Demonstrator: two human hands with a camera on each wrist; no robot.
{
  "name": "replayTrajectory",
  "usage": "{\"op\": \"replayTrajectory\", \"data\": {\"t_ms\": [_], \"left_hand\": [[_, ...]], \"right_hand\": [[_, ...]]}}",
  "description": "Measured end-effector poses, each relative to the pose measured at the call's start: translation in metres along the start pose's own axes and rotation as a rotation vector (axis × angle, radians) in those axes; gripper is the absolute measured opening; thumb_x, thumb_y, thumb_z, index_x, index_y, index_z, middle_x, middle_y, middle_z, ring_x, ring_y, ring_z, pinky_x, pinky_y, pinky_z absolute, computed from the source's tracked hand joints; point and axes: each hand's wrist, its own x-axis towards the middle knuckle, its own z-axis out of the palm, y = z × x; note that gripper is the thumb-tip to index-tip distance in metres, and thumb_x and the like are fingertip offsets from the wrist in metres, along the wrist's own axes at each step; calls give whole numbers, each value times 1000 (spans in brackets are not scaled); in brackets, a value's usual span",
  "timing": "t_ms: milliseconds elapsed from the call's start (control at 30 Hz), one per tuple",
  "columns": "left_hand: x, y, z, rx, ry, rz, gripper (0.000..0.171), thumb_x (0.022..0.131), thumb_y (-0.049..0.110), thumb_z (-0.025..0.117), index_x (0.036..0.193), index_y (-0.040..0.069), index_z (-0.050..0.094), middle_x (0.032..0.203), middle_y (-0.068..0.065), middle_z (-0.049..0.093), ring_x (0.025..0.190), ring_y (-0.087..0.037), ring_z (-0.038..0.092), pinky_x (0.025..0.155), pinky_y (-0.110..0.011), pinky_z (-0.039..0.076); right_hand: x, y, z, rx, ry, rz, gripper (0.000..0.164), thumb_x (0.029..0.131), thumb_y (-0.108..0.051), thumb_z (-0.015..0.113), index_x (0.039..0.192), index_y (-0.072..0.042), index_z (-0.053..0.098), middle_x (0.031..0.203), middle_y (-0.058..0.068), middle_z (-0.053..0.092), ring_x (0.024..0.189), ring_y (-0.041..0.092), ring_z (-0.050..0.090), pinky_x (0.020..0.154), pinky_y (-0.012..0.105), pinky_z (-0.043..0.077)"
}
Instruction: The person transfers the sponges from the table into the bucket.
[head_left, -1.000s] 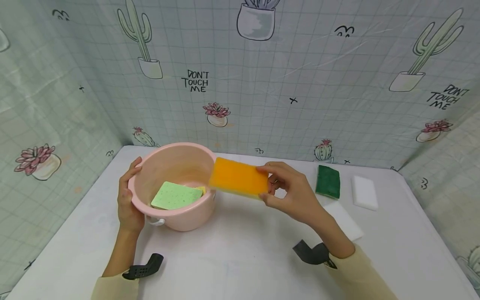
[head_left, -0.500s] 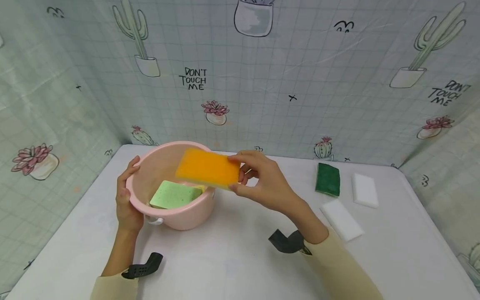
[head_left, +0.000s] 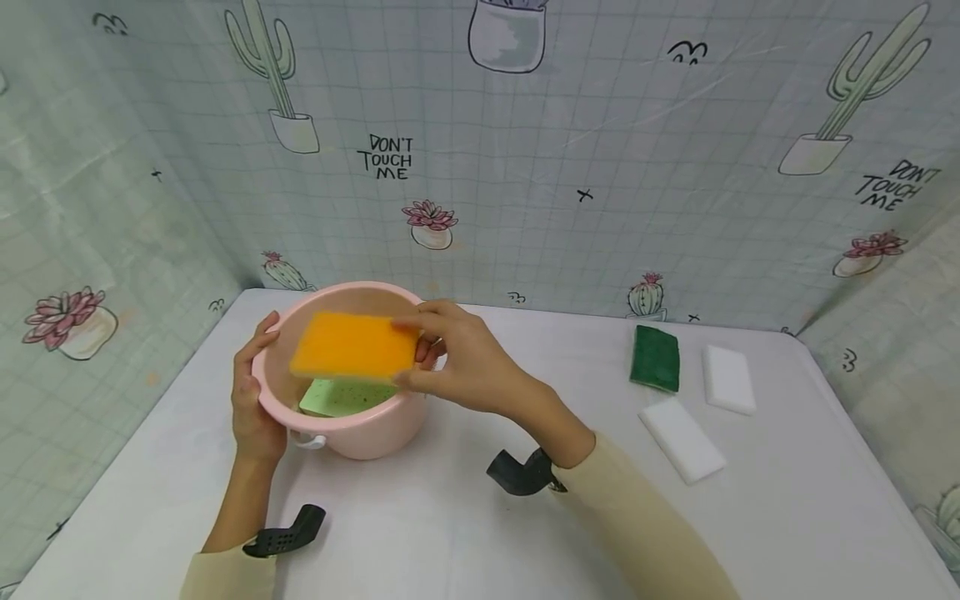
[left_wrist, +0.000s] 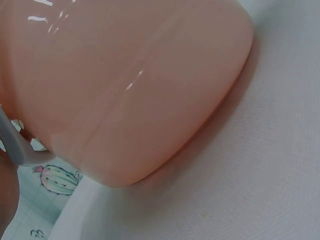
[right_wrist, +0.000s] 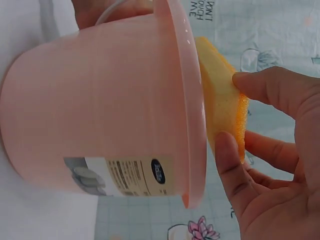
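Note:
A pink bucket (head_left: 360, 437) stands on the left part of the table, its mouth tipped toward the head camera. My left hand (head_left: 255, 408) grips its left rim, fingers over the edge; in the left wrist view the bucket's wall (left_wrist: 140, 95) fills much of the picture. My right hand (head_left: 465, 358) pinches an orange-yellow sponge (head_left: 352, 346) by its right end, over the bucket's mouth. The right wrist view shows that sponge (right_wrist: 220, 95) right at the rim, between thumb and fingers. Inside the bucket lies a light green speckled sponge (head_left: 341, 398), partly hidden by the orange one.
To the right on the white table (head_left: 465, 533) lie a dark green scouring pad (head_left: 655, 358) and two white sponge blocks, one nearer (head_left: 682, 439) and one farther right (head_left: 729, 379). A printed cactus curtain (head_left: 510, 208) hangs behind and at the sides. The bucket bears a label (right_wrist: 120, 176).
My right hand has carried the orange-yellow sponge leftward, from beside the bucket's right rim to over its mouth. The left hand and the bucket have stayed in place.

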Motion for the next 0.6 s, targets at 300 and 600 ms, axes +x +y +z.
{"op": "replayTrajectory", "data": {"t_ms": [300, 600], "left_hand": [[0, 1, 0, 20, -1, -3, 47, 90, 32, 54, 129, 6, 53, 152, -14, 25, 137, -33, 21, 108, -29, 33], [-1, 2, 0, 57, 21, -26, 45, 90, 32, 54, 127, 7, 54, 152, -13, 27, 137, -32, 22, 107, -28, 34]], "right_hand": [[14, -10, 10, -133, -108, 64, 57, 80, -21, 78, 130, -5, 57, 119, 6, 47, 83, 12, 54, 70, 14, 49], [21, -14, 18, -167, -157, 43, 58, 80, -22, 76, 130, -2, 56, 126, 8, 45, 85, 12, 56, 72, 11, 46]]}}
